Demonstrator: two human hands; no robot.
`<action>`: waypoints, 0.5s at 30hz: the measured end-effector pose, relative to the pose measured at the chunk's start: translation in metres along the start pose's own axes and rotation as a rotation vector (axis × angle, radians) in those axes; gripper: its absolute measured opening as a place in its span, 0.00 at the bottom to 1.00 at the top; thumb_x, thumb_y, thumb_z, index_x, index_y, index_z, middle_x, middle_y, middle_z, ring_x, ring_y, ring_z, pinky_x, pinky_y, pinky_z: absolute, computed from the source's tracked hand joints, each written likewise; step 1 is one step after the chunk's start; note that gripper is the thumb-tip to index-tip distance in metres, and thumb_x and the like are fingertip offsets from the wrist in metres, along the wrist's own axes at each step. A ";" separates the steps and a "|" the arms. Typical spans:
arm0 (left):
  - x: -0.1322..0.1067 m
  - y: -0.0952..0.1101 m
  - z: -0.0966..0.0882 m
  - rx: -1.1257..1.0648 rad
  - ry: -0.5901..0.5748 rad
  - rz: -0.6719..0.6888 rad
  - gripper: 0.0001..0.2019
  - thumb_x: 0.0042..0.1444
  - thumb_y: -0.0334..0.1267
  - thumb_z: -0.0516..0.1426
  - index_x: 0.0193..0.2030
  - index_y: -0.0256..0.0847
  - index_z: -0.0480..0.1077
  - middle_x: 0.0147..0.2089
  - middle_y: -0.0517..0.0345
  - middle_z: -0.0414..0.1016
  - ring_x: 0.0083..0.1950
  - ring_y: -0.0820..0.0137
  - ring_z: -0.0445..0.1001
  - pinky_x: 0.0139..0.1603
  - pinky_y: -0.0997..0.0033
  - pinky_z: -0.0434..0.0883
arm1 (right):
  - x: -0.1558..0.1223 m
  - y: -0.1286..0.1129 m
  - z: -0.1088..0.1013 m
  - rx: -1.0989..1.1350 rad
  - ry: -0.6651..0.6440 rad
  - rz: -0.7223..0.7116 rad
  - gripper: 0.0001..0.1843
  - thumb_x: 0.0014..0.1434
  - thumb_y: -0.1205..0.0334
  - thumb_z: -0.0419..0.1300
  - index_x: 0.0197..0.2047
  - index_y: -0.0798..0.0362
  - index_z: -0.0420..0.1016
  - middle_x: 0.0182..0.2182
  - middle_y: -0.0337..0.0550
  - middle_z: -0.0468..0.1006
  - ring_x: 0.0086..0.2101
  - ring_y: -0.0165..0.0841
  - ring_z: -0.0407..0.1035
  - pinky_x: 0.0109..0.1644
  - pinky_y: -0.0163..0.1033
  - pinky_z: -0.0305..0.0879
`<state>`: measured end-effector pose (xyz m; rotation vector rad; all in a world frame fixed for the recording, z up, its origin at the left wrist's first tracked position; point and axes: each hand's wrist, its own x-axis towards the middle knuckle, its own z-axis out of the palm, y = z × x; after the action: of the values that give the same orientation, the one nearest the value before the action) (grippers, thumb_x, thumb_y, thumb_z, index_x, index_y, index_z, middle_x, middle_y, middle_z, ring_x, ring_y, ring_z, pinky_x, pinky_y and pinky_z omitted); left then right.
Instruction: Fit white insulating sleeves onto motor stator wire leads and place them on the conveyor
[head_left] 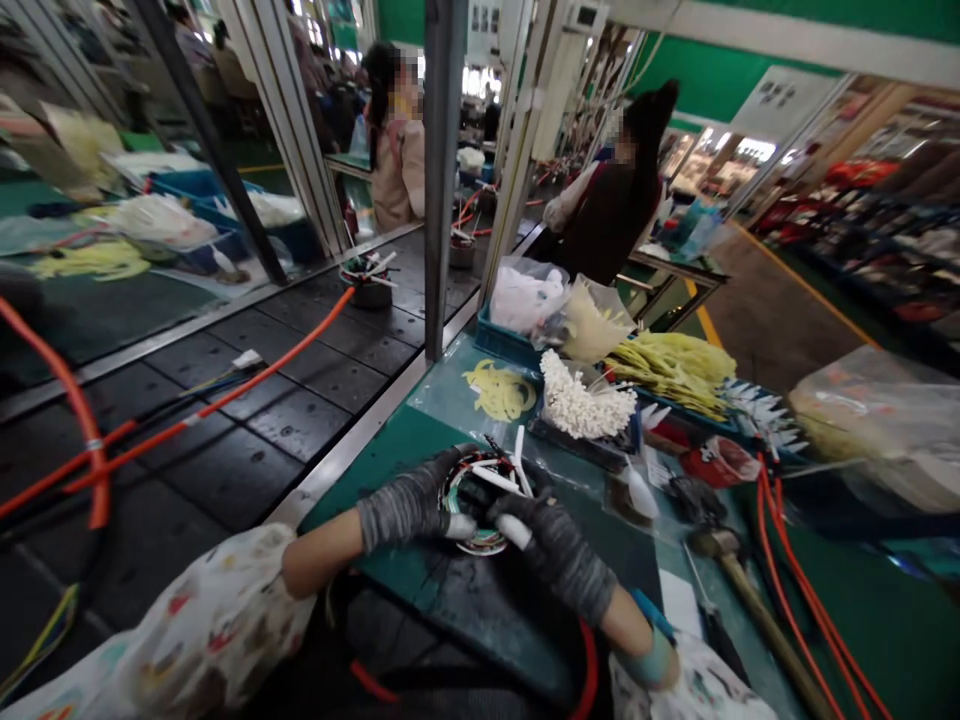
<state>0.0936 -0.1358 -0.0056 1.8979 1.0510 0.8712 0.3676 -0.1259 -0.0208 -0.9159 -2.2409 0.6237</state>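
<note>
A ring-shaped coil of thin multicoloured wires [482, 547] is in front of me, above the green work mat [420, 590]. My left hand [416, 500], in a grey knit glove with a white-covered thumb, is wrapped round the coil's left side. On the right side my right hand [566, 555], gloved alike, grips the same coil with its thumb over the near edge. White tubes [496, 482] lie across the coil and one sticks up at its far side. The fingers under and behind the coil are hidden.
A black-tiled conveyor [300, 345] with orange cables [247, 385] runs at left. Trays of white connectors [581, 405] and yellow sleeves [671, 365] stand right. A hammer [757, 600] lies near my right arm; a metal post [442, 200] rises ahead. Co-workers are beyond.
</note>
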 end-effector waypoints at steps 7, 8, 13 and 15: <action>-0.008 0.032 0.008 0.773 0.019 0.288 0.18 0.69 0.33 0.67 0.63 0.50 0.81 0.58 0.54 0.88 0.59 0.58 0.85 0.63 0.55 0.82 | 0.009 0.015 0.019 0.070 0.145 0.031 0.15 0.76 0.51 0.61 0.52 0.37 0.90 0.52 0.48 0.90 0.48 0.51 0.87 0.51 0.55 0.88; -0.007 0.038 0.011 0.821 -0.054 0.317 0.15 0.69 0.32 0.65 0.59 0.50 0.83 0.55 0.55 0.89 0.57 0.58 0.85 0.61 0.55 0.83 | 0.007 0.010 0.018 0.084 0.153 0.038 0.16 0.77 0.52 0.59 0.53 0.37 0.90 0.55 0.47 0.89 0.55 0.51 0.85 0.58 0.57 0.87; -0.018 0.050 0.019 1.121 -0.115 0.353 0.14 0.67 0.27 0.61 0.55 0.38 0.85 0.51 0.45 0.89 0.48 0.54 0.87 0.49 0.55 0.84 | -0.005 0.000 -0.021 0.024 0.290 0.125 0.11 0.75 0.52 0.63 0.52 0.41 0.87 0.60 0.49 0.84 0.65 0.47 0.77 0.68 0.56 0.79; -0.028 0.046 0.016 1.187 -0.070 0.444 0.20 0.67 0.22 0.57 0.59 0.36 0.84 0.54 0.44 0.89 0.49 0.56 0.87 0.49 0.58 0.83 | -0.009 0.010 -0.049 -0.126 0.434 0.216 0.11 0.73 0.53 0.64 0.52 0.43 0.86 0.60 0.51 0.83 0.59 0.47 0.79 0.66 0.57 0.78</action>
<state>0.1105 -0.1818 0.0216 3.2048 1.2449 0.3620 0.4111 -0.1171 0.0037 -1.2366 -1.8216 0.3362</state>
